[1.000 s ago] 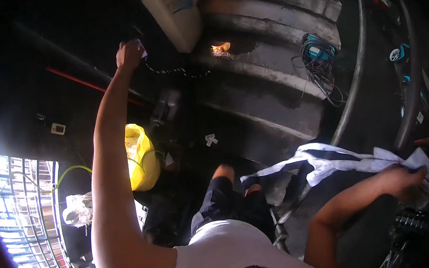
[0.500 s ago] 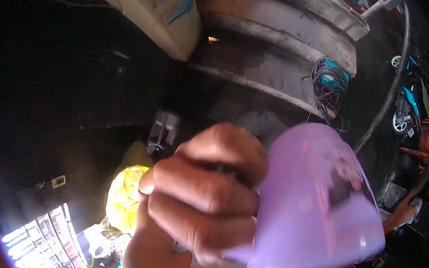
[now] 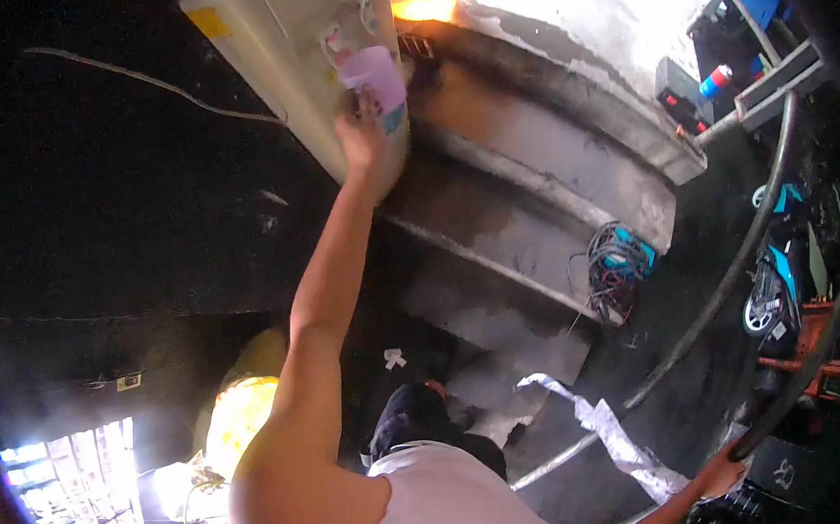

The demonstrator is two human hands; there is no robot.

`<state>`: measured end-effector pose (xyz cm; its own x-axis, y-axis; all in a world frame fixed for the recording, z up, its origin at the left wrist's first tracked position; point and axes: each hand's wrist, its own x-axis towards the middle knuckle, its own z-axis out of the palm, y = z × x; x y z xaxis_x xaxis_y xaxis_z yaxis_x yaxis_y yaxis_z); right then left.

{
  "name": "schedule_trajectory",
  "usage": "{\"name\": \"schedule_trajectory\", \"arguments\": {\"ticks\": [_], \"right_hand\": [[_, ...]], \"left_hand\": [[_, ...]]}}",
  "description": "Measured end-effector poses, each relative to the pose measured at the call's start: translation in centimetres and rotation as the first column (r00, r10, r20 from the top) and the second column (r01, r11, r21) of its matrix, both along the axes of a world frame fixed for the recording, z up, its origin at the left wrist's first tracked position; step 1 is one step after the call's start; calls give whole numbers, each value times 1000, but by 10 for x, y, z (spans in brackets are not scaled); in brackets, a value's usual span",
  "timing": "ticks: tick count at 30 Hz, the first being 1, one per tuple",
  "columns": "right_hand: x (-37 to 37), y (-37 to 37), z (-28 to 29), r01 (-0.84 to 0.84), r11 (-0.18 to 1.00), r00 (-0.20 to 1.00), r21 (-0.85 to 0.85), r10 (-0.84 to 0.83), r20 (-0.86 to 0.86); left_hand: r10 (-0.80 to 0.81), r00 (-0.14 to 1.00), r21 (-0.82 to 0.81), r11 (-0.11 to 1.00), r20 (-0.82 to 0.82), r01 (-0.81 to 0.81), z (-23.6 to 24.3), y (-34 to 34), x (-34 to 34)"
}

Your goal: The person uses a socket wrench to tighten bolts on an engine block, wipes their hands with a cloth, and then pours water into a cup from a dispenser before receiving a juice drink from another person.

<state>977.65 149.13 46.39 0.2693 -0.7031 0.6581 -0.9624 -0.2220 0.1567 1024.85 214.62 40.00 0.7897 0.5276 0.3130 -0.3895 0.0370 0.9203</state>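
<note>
Near the top centre of the view, my left hand [image 3: 364,130] grips a pale purple plastic cup [image 3: 371,71], held up in front of a cream plastic or painted object [image 3: 274,53] beside the stairs. Whether it touches that object I cannot tell. At the lower right, my right hand [image 3: 719,470] is closed around the dark handrail [image 3: 802,360], with a crumpled white cloth [image 3: 612,435] hanging by it and apparently held against the rail.
Concrete steps [image 3: 539,147] climb ahead, with a coiled cable and teal tool [image 3: 634,252] on them and a black case [image 3: 681,88] higher up. A railing [image 3: 749,229] curves along the right beside scooters [image 3: 775,291]. A yellow bag [image 3: 241,416] and barred window [image 3: 70,486] are lower left.
My left hand and the purple cup swung close to the camera, then moved up and away to the cream object. More of the upper stairs now shows as the view has shifted.
</note>
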Motion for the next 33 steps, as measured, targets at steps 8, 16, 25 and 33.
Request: {"name": "schedule_trajectory", "arguments": {"ticks": [8,16,25,33], "right_hand": [[9,18,14,-2,1000,1000,5,2,-15],[5,10,11,-53,998,999,-41,52,-15],[20,41,25,-70,997,997,-40,71,26],[29,57,34,11,996,999,88,-15,49]], "left_hand": [[691,714,395,628,112,-670,-16,37,69],[722,689,325,636,70,-700,-19,7,74],[528,836,440,792,-149,-422,-27,-3,33],[650,760,384,704,-10,-597,9,11,40]]}}
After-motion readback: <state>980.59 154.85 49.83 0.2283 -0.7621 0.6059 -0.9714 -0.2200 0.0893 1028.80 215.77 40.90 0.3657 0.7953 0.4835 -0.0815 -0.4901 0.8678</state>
